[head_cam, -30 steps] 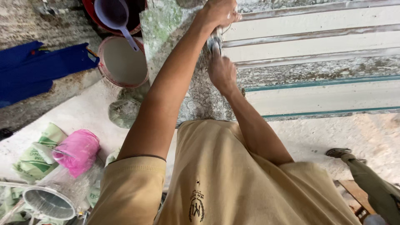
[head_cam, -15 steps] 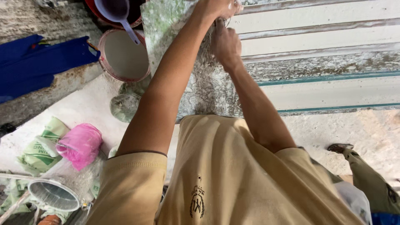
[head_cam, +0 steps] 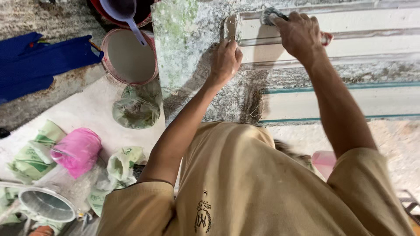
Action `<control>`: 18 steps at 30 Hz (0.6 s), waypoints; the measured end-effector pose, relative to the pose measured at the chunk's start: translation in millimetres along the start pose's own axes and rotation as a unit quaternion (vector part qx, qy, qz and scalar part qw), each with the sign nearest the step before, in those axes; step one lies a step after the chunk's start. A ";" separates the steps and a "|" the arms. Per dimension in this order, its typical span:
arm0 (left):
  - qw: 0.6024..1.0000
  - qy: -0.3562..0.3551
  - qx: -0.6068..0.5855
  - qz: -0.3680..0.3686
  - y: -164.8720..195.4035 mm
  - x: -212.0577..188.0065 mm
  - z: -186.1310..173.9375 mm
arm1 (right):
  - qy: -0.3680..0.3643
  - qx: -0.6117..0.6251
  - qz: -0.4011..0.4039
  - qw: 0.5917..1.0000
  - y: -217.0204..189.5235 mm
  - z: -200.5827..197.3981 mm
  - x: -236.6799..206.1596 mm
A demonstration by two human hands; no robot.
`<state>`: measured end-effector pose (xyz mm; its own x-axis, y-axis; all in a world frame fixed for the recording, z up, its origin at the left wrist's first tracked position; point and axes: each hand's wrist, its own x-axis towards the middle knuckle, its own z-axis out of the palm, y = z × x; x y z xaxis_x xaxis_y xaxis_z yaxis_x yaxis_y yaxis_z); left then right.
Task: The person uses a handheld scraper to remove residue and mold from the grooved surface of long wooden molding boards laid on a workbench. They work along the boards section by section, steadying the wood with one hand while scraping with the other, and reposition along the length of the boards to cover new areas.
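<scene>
My left hand (head_cam: 225,61) is closed on a small flat grey-white tool (head_cam: 230,27), held upright against the left end of a white plaster moulding (head_cam: 358,22) with long ridges. My right hand (head_cam: 302,32) lies on the moulding's upper ridge, gripping a brush with a grey, plaster-smeared head (head_cam: 270,15); a reddish handle end (head_cam: 326,39) pokes out past the fist. The two hands are about a hand's width apart. A rough grey slab with green stains (head_cam: 183,52) borders the moulding on the left. My tan shirt fills the lower view.
A round tub of whitish liquid (head_cam: 129,59) with a purple ladle (head_cam: 124,11) stands at the upper left, beside a blue cloth (head_cam: 43,61). A green plastic bag (head_cam: 138,109), a pink bag (head_cam: 78,150), green-white bags (head_cam: 30,155) and a clear container (head_cam: 48,203) lie lower left.
My right hand has slid to the right along the moulding, away from my left hand. The left hand has come lower, to the moulding's end. The view has shifted right.
</scene>
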<state>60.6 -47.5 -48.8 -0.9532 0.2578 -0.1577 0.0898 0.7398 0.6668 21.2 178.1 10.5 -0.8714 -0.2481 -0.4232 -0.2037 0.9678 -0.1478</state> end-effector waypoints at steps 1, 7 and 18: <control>1.000 -0.018 -0.006 -0.016 -1.7 1.2 3.7 | -0.053 -0.011 -0.008 0.999 -5.1 -5.9 12.5; 0.997 -0.063 -0.048 -0.012 -16.8 8.5 -0.8 | -0.120 -0.108 -0.072 0.984 -16.6 -21.0 36.4; 0.997 -0.047 -0.045 0.030 -16.6 6.5 -8.5 | -0.052 -0.151 -0.111 0.981 -39.9 -33.1 44.3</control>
<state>50.4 -63.4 -54.7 -0.9153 0.3597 -0.1810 0.1150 0.6643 0.7385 -24.0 129.8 27.3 -0.7442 -0.4413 -0.5015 -0.5195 0.8543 0.0191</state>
